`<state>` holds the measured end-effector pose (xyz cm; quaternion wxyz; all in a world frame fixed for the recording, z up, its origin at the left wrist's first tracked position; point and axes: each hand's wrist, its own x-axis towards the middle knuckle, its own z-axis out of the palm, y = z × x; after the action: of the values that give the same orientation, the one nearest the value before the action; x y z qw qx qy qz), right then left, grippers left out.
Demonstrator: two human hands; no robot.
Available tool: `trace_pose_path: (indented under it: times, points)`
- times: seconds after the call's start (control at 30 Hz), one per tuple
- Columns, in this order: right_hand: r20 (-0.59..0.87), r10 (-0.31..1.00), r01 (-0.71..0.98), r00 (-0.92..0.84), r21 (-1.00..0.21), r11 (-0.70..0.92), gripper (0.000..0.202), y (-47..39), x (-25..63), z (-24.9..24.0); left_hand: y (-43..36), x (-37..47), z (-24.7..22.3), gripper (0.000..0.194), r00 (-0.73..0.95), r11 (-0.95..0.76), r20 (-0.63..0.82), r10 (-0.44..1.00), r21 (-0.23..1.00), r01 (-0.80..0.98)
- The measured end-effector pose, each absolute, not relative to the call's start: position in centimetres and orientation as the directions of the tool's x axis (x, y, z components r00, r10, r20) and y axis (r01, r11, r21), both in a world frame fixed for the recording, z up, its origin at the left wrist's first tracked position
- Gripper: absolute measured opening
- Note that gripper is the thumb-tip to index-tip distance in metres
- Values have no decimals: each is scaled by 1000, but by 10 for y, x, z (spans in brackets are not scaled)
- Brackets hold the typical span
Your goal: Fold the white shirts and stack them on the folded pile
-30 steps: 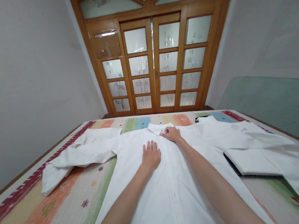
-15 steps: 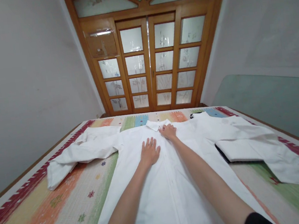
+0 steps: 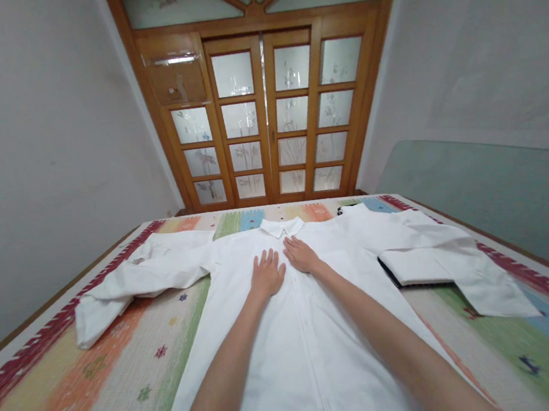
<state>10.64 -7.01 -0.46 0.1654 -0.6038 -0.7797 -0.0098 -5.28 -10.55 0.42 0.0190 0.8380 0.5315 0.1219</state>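
A white long-sleeved shirt (image 3: 278, 358) lies spread out, front side up, its collar (image 3: 282, 226) at the far end and its button strip running toward me. My left hand (image 3: 267, 273) rests flat on the upper chest, left of the strip, fingers apart. Just below the collar, my right hand (image 3: 300, 254) lies on the fabric with fingers stretched out and holds nothing. Both sleeves extend sideways; the left sleeve (image 3: 138, 282) is bent and creased. Under the right sleeve (image 3: 423, 237) sits a white, dark-edged flat thing (image 3: 415, 268), partly covered.
The shirt lies on a colourful striped cover (image 3: 123, 357) with a dark red border. A small dark-patterned item (image 3: 340, 211) peeks out by the right shoulder. Beyond stand wooden glass-paned doors (image 3: 268, 113). A pale green panel (image 3: 493, 192) leans along the right wall.
My right hand has moved from the collar's edge down onto the chest, its fingers now stretched out instead of curled. My left hand stays flat. The view has shifted slightly right.
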Motion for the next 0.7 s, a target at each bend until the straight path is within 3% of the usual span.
trace_pose_path:
  times: [0.3, 0.53, 0.7]
  points:
    - [225, 957, 938, -184, -252, 239, 41, -74, 111, 6, -103, -54, 3, 52, 421, -453, 190, 887, 175, 874]
    - [318, 946, 949, 63, -312, 42, 37, -88, 97, 9, -103, -54, 4, 50, 420, -453, 193, 887, 193, 870]
    - [357, 928, 944, 105, -329, 19, 25, -97, 95, 11, -106, -53, 9, 49, 409, -440, 171, 896, 221, 871]
